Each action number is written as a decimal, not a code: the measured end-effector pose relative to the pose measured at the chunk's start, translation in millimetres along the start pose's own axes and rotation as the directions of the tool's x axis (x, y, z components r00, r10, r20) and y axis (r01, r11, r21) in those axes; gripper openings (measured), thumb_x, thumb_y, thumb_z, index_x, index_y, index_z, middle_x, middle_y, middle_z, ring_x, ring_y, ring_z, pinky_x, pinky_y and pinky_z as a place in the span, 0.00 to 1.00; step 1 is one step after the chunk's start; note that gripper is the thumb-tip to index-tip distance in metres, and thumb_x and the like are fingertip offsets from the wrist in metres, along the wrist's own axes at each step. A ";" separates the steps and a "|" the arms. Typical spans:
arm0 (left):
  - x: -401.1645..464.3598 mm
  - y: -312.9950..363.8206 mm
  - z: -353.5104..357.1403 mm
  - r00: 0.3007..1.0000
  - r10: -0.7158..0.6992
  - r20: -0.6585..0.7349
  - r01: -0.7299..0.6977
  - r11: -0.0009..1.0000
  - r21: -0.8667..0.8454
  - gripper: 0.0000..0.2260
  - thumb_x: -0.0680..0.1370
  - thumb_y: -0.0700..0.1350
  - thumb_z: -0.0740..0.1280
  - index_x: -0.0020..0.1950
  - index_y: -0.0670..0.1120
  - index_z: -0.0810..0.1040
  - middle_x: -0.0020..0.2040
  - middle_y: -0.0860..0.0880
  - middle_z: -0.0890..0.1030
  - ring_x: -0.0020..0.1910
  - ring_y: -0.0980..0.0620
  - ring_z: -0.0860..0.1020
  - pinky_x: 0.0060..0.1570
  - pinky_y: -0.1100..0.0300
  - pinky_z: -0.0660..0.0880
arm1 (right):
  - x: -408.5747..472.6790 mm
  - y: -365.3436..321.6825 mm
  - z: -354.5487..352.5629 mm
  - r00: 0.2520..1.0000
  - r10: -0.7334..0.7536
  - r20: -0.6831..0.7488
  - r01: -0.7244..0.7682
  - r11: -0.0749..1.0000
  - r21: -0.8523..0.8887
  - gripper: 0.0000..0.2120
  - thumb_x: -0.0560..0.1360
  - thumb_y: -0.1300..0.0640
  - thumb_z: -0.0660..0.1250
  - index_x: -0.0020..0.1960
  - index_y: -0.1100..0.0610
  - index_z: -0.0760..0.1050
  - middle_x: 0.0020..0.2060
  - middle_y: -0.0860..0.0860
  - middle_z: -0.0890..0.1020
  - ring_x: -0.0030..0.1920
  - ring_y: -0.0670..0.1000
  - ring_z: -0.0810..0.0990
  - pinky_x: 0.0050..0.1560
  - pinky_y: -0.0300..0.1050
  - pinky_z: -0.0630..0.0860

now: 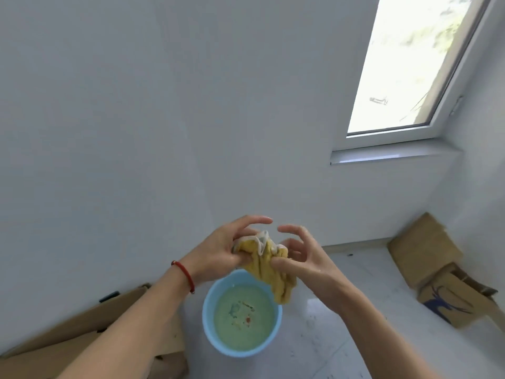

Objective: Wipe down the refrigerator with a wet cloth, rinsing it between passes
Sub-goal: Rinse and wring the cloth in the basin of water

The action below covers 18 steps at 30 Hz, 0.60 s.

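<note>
A wet yellow cloth [269, 269] with a white edge hangs bunched between both hands, its lower end dangling over a light blue basin [210, 302] of murky greenish water on the floor. My left hand [226, 247], with a red string bracelet on the wrist, grips the cloth's upper left part. My right hand [297, 255] pinches the cloth's right side between thumb and fingers, the other fingers spread. No refrigerator is recognisable in the view.
A white wall fills the view ahead, with a window [410, 64] and sill at upper right. Flattened cardboard [90, 332] lies at lower left beside the basin. Folded cardboard boxes [440, 269] lie on the pale tiled floor at right.
</note>
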<state>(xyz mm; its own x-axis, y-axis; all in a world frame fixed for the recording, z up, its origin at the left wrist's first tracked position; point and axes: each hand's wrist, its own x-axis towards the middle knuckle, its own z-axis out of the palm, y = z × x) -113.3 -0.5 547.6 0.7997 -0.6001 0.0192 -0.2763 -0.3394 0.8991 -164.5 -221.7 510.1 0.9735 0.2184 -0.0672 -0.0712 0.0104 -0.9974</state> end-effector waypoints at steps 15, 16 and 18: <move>-13.9 71.5 159.9 0.990 0.126 0.058 -0.109 0.965 -0.240 0.06 0.79 0.37 0.70 0.50 0.45 0.86 0.42 0.47 0.84 0.40 0.53 0.79 0.40 0.63 0.76 | -257.5 17.8 -80.4 0.769 0.040 -0.638 -0.262 0.930 -0.258 0.13 0.76 0.59 0.70 0.58 0.46 0.74 0.54 0.45 0.80 0.55 0.47 0.80 0.52 0.45 0.80; -10.2 79.6 175.4 0.971 0.201 0.131 -0.171 0.963 -0.210 0.04 0.79 0.39 0.71 0.51 0.45 0.86 0.43 0.48 0.85 0.42 0.54 0.81 0.42 0.62 0.77 | -272.0 15.3 -71.2 0.751 0.011 -0.660 -0.261 0.923 -0.282 0.20 0.75 0.57 0.71 0.63 0.42 0.72 0.60 0.42 0.78 0.61 0.43 0.78 0.54 0.39 0.77; -9.3 94.1 205.4 0.927 0.295 0.233 -0.258 0.950 -0.177 0.05 0.79 0.40 0.72 0.52 0.46 0.86 0.45 0.49 0.86 0.44 0.55 0.82 0.44 0.62 0.77 | -288.1 7.8 -53.8 0.768 -0.045 -0.639 -0.177 0.944 -0.280 0.25 0.76 0.51 0.73 0.69 0.37 0.69 0.64 0.38 0.76 0.63 0.39 0.77 0.56 0.36 0.76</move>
<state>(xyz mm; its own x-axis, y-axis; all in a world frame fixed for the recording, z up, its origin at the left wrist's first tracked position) -256.2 -175.7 542.3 0.5351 -0.8252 0.1808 -0.3742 -0.0396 0.9265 -433.8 -337.1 520.3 0.8893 -0.4568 -0.0229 -0.1791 -0.3018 -0.9364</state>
